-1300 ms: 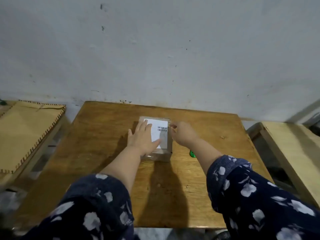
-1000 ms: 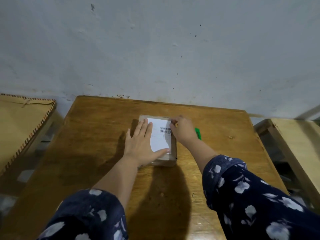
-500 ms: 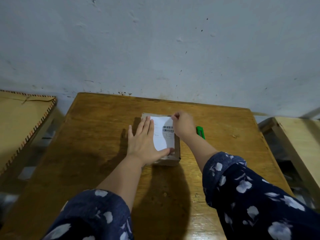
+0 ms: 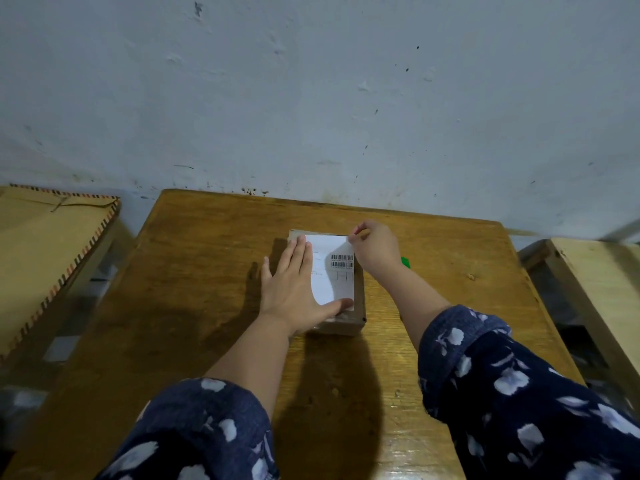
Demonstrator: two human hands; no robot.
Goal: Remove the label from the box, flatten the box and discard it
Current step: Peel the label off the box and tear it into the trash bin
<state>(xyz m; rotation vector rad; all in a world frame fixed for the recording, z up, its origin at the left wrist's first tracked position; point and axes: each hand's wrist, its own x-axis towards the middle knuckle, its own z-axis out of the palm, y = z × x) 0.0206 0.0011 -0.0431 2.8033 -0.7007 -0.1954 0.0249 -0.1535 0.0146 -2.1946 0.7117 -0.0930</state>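
On box, flat left hand, right hand grip pinching label corner

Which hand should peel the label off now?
The right hand. Its fingers are already at the far right corner of the label, seemingly pinching it. The left hand lies flat on the box, better kept there to steady it.

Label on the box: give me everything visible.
The label is a white paper rectangle with two barcodes and faint print, lying flat on top of the brown cardboard box. The left hand rests flat over its left part, thumb at its near edge. The right hand pinches at its far right corner.
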